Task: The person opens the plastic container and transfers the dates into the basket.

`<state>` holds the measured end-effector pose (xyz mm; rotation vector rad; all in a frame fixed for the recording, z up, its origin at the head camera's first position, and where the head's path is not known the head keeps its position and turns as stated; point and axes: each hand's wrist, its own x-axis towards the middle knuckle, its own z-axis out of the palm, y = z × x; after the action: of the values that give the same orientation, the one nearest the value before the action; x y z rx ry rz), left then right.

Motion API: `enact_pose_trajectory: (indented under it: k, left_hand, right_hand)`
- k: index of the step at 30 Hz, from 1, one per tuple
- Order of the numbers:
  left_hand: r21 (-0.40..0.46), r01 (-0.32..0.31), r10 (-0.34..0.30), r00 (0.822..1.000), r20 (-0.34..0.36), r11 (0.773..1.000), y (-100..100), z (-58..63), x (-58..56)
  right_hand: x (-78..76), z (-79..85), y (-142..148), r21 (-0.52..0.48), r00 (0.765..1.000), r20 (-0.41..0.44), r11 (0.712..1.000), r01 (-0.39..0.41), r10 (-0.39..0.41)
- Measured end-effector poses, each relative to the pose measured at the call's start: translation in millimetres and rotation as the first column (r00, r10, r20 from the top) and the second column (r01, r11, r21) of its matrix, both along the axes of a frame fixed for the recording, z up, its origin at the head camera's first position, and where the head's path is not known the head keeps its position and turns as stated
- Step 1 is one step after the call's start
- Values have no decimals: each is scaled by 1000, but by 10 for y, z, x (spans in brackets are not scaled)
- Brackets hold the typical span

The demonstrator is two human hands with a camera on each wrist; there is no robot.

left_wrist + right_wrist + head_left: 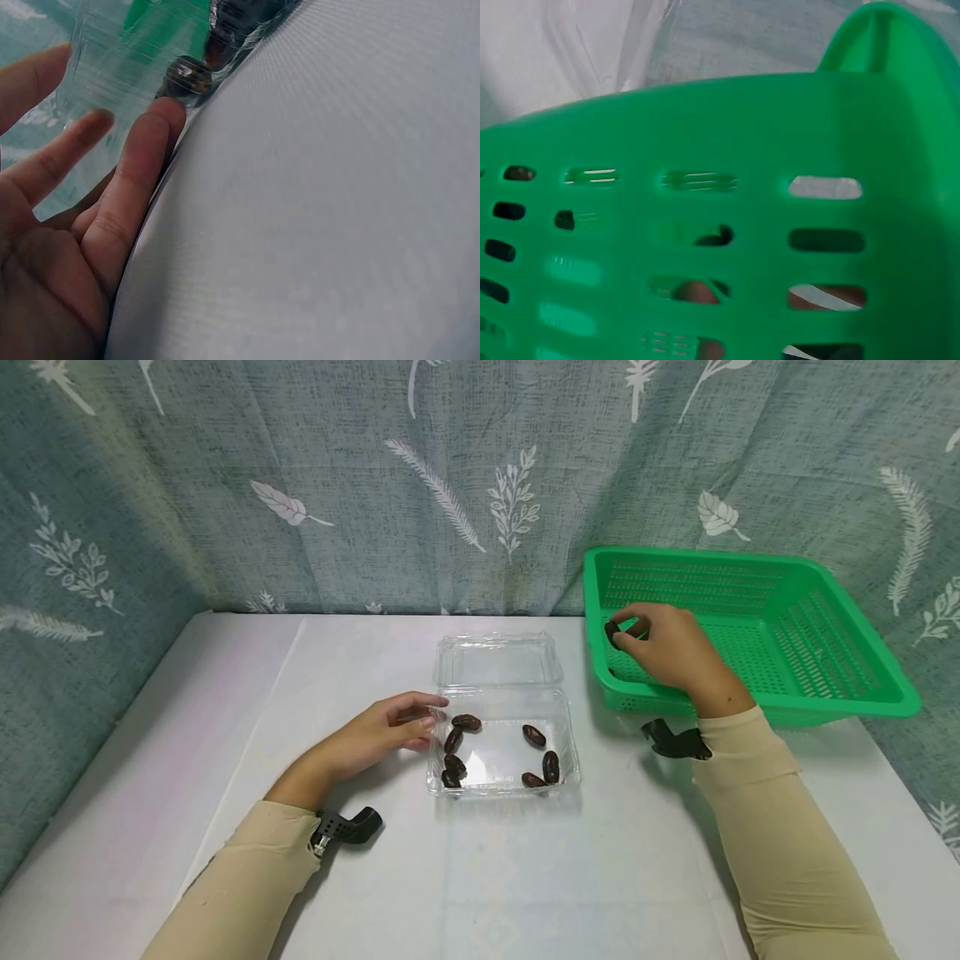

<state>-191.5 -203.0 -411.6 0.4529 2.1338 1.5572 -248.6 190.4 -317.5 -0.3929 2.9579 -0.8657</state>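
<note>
In the head view my right hand (663,643) is over the near left part of a green plastic basket (795,700), pinching a dark brown date (612,633) between thumb and fingers. The basket's wall hides most of that hand in the right wrist view. A clear plastic clamshell box (501,792) stands lid-open on the table, with several dates (551,767) lying along its left and right sides. My left hand (382,731) rests at the box's left wall, fingers loosely extended. In the left wrist view a fingertip is right at the wall beside a date (187,75).
A white cloth (360,893) covers the table. Behind it hangs a grey-green curtain (337,485) with white leaf prints. The box's raised lid (498,660) points to the back. Part of another dark date (611,672) shows inside the basket's left end.
</note>
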Motion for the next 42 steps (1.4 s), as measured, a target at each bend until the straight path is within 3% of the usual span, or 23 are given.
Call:
enact_pose_trajectory:
  k: [13, 22, 26, 32, 42]
  left_hand:
    - [-2, -1, 1, 1000, 3, 1000, -5, 0, 7]
    - [-1, -2, 2, 1000, 5, 1000, -8, -4, 1]
    - [-4, -2, 2, 1000, 6, 1000, -7, -1, -2]
    - [0, 2, -2, 1000, 10, 1000, 3, 10, -2]
    - [19, -4, 4, 1000, 11, 1000, 10, 8, -7]
  right_hand:
    - [-77, -65, 29, -9, 984, 160, 997, -77, 77]
    - [-70, -52, 30, -18, 985, 159, 997, -70, 72]
    - [-43, -35, 12, -42, 994, 91, 998, -55, 59]
    - [55, 7, -109, -87, 996, -90, 996, -12, 4]
    - [280, 88, -383, -120, 938, -333, 983, -141, 94]
